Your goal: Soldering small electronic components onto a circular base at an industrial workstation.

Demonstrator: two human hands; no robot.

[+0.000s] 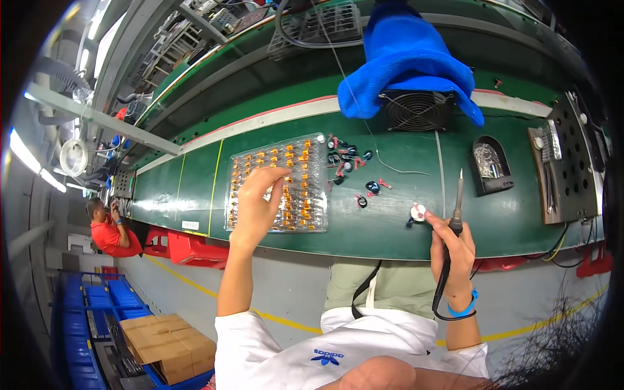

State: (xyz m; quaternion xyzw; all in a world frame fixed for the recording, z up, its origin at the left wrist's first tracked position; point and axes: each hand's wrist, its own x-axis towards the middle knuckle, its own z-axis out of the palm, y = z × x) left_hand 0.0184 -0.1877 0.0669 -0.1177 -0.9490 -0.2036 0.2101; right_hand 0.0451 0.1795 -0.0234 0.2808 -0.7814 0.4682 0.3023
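Note:
My left hand [259, 195] is over a clear plastic tray [229, 218] filled with rows of small orange-wrapped parts [305, 203]. Its thumb and forefinger come together near the middle rows; what they pinch, if anything, is too small to make out. In my right hand [458, 250] is a soldering iron [457, 218], its metal tip pointing up and away from me. The right fingertips also reach a small round white part [417, 212] at the bench's near edge. Several small dark round parts with red bits [348, 156] lie loose right of the tray.
A fan [416, 110] under a blue cloth [409, 52] stands at the back. To the right are a black holder with metal wool [489, 166] and a perforated metal box [575, 156]. A thin wire [390, 166] hangs onto the green bench [383, 240]. A person in red [114, 234] sits far left.

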